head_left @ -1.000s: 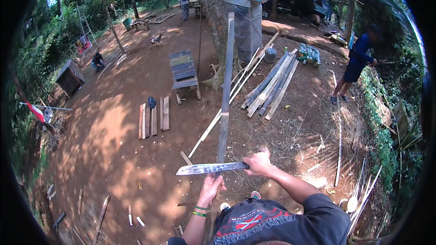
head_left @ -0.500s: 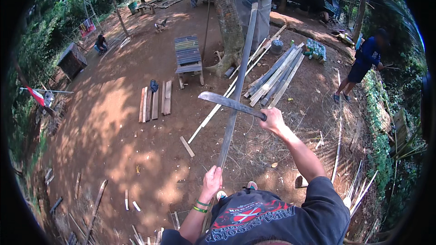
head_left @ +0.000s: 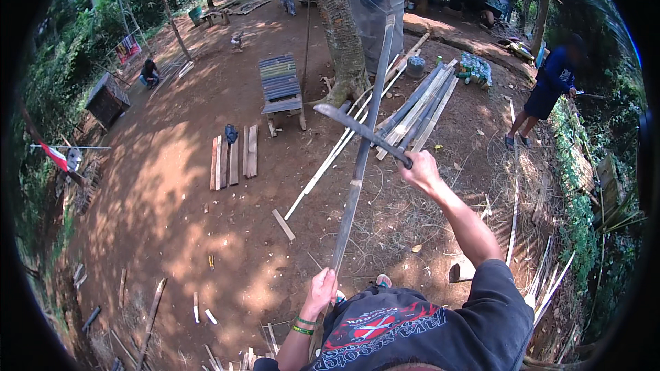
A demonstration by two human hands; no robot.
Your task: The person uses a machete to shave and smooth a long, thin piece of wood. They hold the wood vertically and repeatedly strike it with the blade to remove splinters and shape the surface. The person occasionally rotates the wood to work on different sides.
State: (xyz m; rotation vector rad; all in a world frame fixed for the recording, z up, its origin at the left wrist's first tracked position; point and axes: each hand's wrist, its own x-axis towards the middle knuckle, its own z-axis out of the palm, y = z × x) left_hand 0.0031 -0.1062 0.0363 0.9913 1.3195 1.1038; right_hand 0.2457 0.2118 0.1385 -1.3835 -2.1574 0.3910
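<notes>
My left hand (head_left: 320,291) is closed round the near end of a long dark bamboo strip (head_left: 350,216), just in front of my body. The strip slants up and away toward the tree, its far end near the grey sheeted shed. In my right hand (head_left: 421,170) is the dark handle of a machete (head_left: 357,128). Its blade points to the left and away from me and crosses over the strip; whether it touches the strip I cannot tell. A pale scraped patch shows on the strip below the blade.
Split bamboo poles (head_left: 427,106) lie piled beyond my right hand, near bundled bottles (head_left: 475,69). A slatted bamboo bench (head_left: 280,82) stands by a tree trunk (head_left: 337,27). Short planks (head_left: 234,158) lie on the ground at left. A person in blue (head_left: 553,82) stands at right; others are farther off.
My right hand has shifted slightly right and nearer the strip's far part, and the machete's tip has swung up and away. A pale patch on the strip now shows. My left hand keeps its grip.
</notes>
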